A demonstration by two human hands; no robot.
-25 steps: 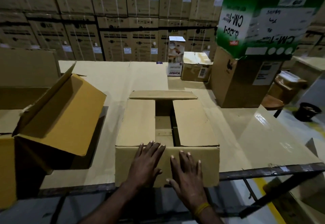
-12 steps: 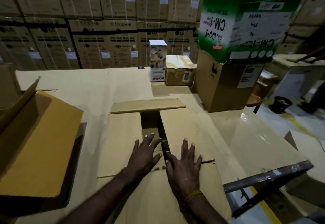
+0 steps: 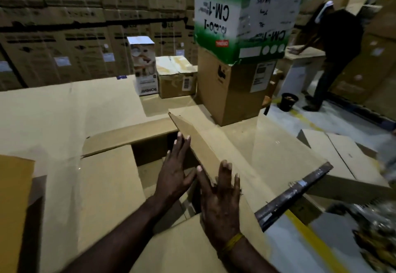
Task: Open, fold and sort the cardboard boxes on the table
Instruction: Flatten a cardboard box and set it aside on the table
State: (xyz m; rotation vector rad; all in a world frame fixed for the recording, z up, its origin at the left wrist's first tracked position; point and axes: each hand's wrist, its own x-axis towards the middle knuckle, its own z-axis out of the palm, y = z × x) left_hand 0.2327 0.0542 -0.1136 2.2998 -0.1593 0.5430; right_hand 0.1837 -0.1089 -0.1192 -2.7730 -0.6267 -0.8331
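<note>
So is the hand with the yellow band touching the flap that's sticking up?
Touching. The head view shows the right hand with its fingers pressed against the raised flap.

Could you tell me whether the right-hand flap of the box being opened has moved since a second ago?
Yes. The right flap has swung up from flat, while the far flap stays down.

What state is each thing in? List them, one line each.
Plain brown cardboard box: top open, right flap raised.
Left hand: flat, fingers inside the opening.
Right hand: flat against the raised flap.
Green and white printed box: upside down, stacked on a brown box.
Small taped carton: closed.
</note>
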